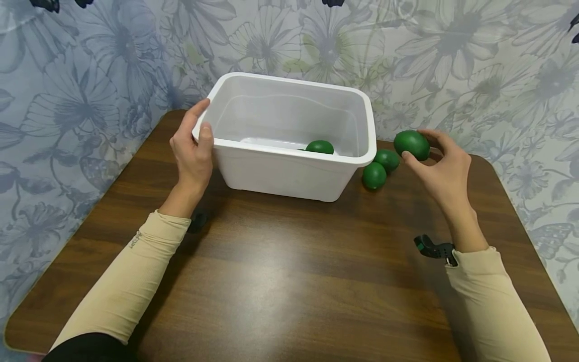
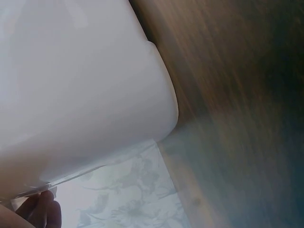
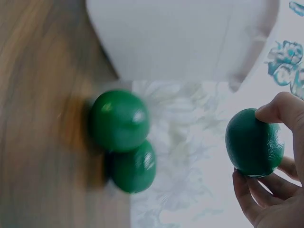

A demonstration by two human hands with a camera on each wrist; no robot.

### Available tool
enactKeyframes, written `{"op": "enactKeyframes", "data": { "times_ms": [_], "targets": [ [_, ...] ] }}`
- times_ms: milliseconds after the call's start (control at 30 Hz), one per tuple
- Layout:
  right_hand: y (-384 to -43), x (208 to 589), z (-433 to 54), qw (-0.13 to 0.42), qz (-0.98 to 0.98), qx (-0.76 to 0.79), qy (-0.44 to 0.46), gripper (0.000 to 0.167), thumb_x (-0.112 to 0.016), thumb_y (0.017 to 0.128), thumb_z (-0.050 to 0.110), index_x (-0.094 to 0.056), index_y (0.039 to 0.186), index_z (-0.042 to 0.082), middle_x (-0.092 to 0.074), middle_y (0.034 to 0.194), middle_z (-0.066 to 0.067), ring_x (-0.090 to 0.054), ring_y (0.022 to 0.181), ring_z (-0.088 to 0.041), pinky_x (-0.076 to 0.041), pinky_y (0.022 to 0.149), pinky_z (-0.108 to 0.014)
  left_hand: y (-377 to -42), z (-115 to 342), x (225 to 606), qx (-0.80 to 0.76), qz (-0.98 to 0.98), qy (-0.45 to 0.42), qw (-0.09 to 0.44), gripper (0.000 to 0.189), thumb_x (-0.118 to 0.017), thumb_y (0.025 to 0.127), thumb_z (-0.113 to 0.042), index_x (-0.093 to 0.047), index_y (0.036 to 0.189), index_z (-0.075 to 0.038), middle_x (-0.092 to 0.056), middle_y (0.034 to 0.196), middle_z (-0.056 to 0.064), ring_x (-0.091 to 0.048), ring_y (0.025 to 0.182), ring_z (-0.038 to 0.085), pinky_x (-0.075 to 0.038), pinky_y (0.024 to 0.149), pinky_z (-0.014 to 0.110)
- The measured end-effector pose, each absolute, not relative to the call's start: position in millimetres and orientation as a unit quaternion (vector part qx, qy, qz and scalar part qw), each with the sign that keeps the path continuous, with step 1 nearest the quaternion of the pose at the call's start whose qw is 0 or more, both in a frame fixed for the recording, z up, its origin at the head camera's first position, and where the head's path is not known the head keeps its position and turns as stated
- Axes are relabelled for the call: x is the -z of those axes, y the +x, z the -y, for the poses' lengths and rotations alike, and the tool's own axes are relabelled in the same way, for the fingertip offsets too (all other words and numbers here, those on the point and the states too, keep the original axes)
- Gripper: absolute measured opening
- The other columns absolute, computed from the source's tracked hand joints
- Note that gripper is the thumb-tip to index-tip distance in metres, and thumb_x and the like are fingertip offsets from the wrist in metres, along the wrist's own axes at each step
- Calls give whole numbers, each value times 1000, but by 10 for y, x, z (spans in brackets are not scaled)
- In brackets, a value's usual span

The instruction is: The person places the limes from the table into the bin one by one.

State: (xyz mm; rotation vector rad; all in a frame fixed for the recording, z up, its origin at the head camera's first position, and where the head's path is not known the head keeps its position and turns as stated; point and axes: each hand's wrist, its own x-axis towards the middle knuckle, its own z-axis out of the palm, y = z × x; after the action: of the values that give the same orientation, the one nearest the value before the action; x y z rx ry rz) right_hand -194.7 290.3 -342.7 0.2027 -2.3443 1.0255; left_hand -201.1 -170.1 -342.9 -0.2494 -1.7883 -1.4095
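Observation:
A white plastic bin (image 1: 280, 173) stands on the table, and my left hand (image 1: 192, 146) grips it at its left end, thumb on the rim. In the left wrist view the bin's wall (image 2: 85, 85) fills much of the picture, with fingertips (image 2: 45, 209) at its edge. My right hand (image 1: 445, 171) holds a glossy green oval fruit (image 1: 411, 145) between thumb and fingers, right of the bin, raised above the table in the right wrist view. Two similar green fruits (image 1: 374, 175) (image 3: 133, 166) lie close together beside the bin. Inside it another green fruit (image 1: 320, 147) shows, partly hidden by the front wall.
The brown wooden table (image 1: 271, 281) has rounded corners and reaches back to a wall with flower-patterned covering (image 1: 461, 65). Black camera mounts sit at both wrists, the right one (image 1: 434, 247) showing more plainly.

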Motion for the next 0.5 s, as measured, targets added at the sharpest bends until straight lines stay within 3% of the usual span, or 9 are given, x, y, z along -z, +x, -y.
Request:
{"op": "enactKeyframes", "data": {
  "times_ms": [233, 500],
  "targets": [
    [-1921, 3261, -2756, 301, 862, -398, 93, 49, -84, 85, 17, -73, 134, 15, -74, 127, -9, -63, 111, 4, -49, 87, -12, -2002, 1721, 3434, 567, 709, -109, 405, 65, -52, 86, -35, -68, 133, 7, -70, 128, 29, -66, 111, 50, -48, 89, 16],
    [-1859, 3052, -2478, 308, 844, -424, 113, 49, -82, 85, 11, -71, 133, 5, -73, 127, -12, -64, 111, 0, -50, 86, -14, -2048, 1760, 3464, 578, 702, -120, 398, 66, -54, 85, -35, -68, 134, 8, -69, 128, 31, -65, 111, 48, -49, 90, 19]
  ]
}}
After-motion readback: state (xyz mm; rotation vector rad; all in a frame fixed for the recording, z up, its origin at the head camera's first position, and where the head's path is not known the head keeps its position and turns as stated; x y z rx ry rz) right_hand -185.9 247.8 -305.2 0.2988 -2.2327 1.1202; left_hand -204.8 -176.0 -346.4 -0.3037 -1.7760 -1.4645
